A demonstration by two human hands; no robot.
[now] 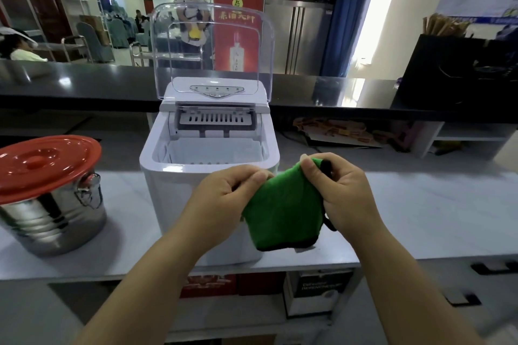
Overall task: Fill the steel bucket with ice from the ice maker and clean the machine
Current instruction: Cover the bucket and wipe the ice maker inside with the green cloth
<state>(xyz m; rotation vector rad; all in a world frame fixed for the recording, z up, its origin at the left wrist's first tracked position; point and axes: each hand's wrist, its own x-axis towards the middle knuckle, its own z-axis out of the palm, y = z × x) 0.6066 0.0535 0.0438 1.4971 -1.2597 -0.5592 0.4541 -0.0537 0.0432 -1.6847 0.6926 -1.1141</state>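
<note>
At centre frame the left hand (224,190) and right hand (333,190) each pinched an upper corner of the green cloth (283,213), held above the table (420,204) before the ice maker (207,176), lid (213,45) raised. The bucket (50,218) stood capped at left. Recommendation: fold the cloth to a flat pad, then wipe the bin walls evenly.

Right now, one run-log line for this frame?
left hand: pinches green cloth | right hand: pinches cloth | ice maker: lid up | steel bucket: red lid on
</note>
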